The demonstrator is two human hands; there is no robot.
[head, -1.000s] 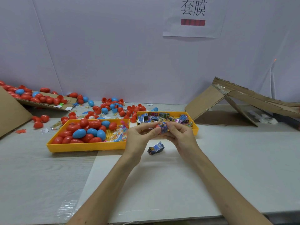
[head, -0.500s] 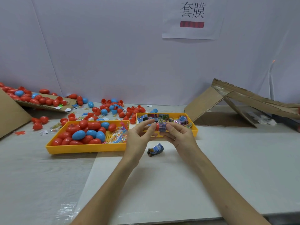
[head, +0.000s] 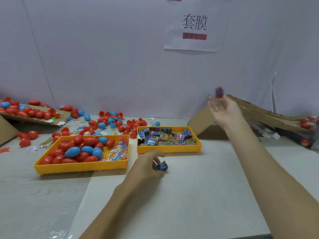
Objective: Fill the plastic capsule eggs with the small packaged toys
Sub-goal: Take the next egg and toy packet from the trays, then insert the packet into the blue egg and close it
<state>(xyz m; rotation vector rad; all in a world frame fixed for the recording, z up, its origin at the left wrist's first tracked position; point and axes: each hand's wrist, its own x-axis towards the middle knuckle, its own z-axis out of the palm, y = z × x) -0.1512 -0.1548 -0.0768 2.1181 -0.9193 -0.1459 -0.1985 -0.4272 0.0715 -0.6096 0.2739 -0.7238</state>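
Observation:
My left hand [head: 146,163] rests low on the table and curls its fingers round a small blue packaged toy [head: 162,166]. My right hand [head: 222,107] is raised to the right with fingers spread. A red capsule egg [head: 219,92] with a blue packet showing at its seam is blurred just above those fingertips and looks free of them. A large yellow tray [head: 79,167] holds red and blue eggs [head: 72,151] and clear toy packets. A smaller yellow tray [head: 169,148] holds several coloured packaged toys [head: 165,137].
Loose eggs and egg halves [head: 110,121] litter the table behind the trays. A flat cardboard sheet [head: 25,116] at back left carries more eggs. A collapsed cardboard box [head: 207,121] lies at the right, with several red eggs [head: 307,123] beyond it.
My hands have parted. The right hand swung up and right with the red egg, which now sits off its fingertips. The left hand dropped to the table and took the blue packet.

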